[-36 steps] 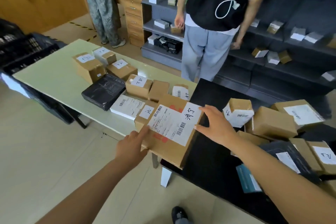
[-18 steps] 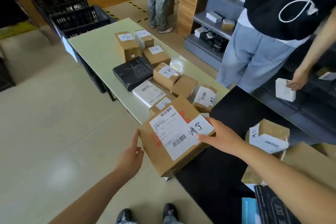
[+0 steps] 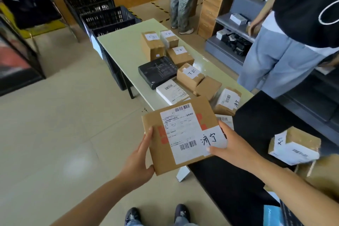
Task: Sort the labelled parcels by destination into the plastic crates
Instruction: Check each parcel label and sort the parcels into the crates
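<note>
A flat cardboard parcel [image 3: 183, 134] with a white shipping label and a handwritten tag is lifted in front of me, off the table edge. My left hand [image 3: 139, 159] grips its left side, thumb on top. My right hand [image 3: 233, 147] holds its right edge, thumb on the tag. Several labelled parcels [image 3: 189, 76] lie on the pale green table [image 3: 121, 49]. Black plastic crates [image 3: 108, 18] stand on the floor past the table's far left end.
A black table [image 3: 256, 121] at right carries more parcels, among them a box [image 3: 295, 145] with a white label. Two people stand by the grey shelving [image 3: 233, 14] behind. A dark display case [image 3: 16, 57] is at far left. My shoes show below.
The parcel has been lifted off the pile and drawn toward me. My left hand, which only touched it before, now grips its left side. My view has turned left toward the crates.
</note>
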The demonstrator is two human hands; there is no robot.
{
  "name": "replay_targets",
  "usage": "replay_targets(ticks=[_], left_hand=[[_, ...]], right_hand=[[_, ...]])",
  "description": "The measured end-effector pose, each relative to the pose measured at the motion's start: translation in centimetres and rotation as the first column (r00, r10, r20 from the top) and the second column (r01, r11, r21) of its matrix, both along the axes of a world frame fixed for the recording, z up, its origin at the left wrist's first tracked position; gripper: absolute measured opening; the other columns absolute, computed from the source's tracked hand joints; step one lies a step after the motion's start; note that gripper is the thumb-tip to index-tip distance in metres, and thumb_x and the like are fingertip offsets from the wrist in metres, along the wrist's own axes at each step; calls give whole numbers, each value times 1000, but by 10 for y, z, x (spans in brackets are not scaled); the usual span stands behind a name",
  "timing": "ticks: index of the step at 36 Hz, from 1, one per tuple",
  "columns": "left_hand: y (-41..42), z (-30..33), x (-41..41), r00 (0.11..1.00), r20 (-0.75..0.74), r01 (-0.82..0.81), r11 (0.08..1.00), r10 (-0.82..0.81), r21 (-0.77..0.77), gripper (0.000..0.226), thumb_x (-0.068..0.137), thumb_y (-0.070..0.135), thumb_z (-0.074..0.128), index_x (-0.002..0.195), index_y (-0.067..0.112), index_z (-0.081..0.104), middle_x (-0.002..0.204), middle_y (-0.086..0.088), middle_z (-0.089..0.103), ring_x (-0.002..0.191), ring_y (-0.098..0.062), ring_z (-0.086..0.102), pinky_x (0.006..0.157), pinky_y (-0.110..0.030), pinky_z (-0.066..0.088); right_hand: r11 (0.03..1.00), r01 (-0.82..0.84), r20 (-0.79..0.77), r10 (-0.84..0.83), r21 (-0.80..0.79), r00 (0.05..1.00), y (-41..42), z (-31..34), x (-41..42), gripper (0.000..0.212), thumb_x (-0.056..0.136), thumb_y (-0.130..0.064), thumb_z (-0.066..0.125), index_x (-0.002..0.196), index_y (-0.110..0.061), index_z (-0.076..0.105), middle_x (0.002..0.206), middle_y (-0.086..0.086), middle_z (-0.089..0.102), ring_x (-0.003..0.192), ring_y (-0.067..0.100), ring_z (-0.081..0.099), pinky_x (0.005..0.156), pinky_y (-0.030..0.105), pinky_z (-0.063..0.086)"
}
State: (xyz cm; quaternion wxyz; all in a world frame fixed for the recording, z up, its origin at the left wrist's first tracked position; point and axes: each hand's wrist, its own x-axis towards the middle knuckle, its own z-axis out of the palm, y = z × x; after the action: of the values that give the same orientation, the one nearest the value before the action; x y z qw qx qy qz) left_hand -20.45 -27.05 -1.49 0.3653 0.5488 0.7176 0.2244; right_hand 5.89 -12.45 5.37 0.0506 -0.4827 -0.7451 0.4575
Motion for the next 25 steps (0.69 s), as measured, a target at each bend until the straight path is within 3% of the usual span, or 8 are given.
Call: replay_targets(ticks=[4,8,11,14,17,19,23,25], left_hand=[[-14,24,-34,998,-21,63,996,-62,56,126,78,17,73,137,53,-32,161,8,11,135,-12,40,88,0,36],[-22,56,-69,986,-46,161,985,-158,69,138,73,29,80,131,46,-45,160,9,-10,124,-11,45,94,-27,50],[-25,73,-93,987,-38,157,981,-153,117,143,69,40,84,130,46,-46,157,15,-21,131,-6,33,102,-23,42],[-26,84,-120,991,-109,95,972,-73,214,142,70,33,84,131,47,-44,159,6,-20,127,-19,47,93,-26,47],[-33,103,-153,989,-149,62,935,-10,350,135,69,30,78,136,47,-39,161,6,-16,117,-26,55,83,-32,52],[-42,124,-176,986,-163,47,906,24,420,132,69,30,77,137,50,-34,161,10,-15,117,-24,56,82,-36,54],[-62,169,-215,973,-219,52,840,80,540,135,72,23,82,137,52,-32,159,16,-18,129,-9,40,83,-22,49],[-69,188,-231,964,-247,70,808,96,585,135,72,26,83,138,51,-32,159,14,-20,133,12,21,85,-5,38]], right_hand=[[998,2,-49,1,67,999,-12,22,-27,61,79,-28,77,123,-49,40,115,-22,58,110,-3,56,82,29,57],[985,-6,-110,26,175,994,-24,46,-66,71,80,-24,77,130,-50,34,114,-22,56,108,-6,55,80,23,56],[973,18,-166,21,232,986,-31,59,-98,68,79,-16,76,127,-46,38,111,-24,58,104,-11,55,81,17,53],[961,46,-211,13,274,977,-41,67,-131,73,76,-18,78,132,-41,37,116,-22,58,108,-6,56,89,29,53],[954,55,-230,15,296,973,-53,78,-164,104,74,-28,81,150,-40,11,124,-18,51,112,-2,54,88,26,51],[948,60,-272,29,312,962,-61,91,-184,116,74,-31,82,149,-47,-6,124,-24,48,112,-5,53,87,24,50],[898,41,-316,111,438,942,-77,126,-221,119,67,-50,80,131,-67,-19,130,-31,42,119,-7,47,94,26,46],[875,32,-317,141,483,938,-83,142,-237,118,62,-67,75,132,-67,-20,134,-34,34,125,-3,43,99,31,45]])
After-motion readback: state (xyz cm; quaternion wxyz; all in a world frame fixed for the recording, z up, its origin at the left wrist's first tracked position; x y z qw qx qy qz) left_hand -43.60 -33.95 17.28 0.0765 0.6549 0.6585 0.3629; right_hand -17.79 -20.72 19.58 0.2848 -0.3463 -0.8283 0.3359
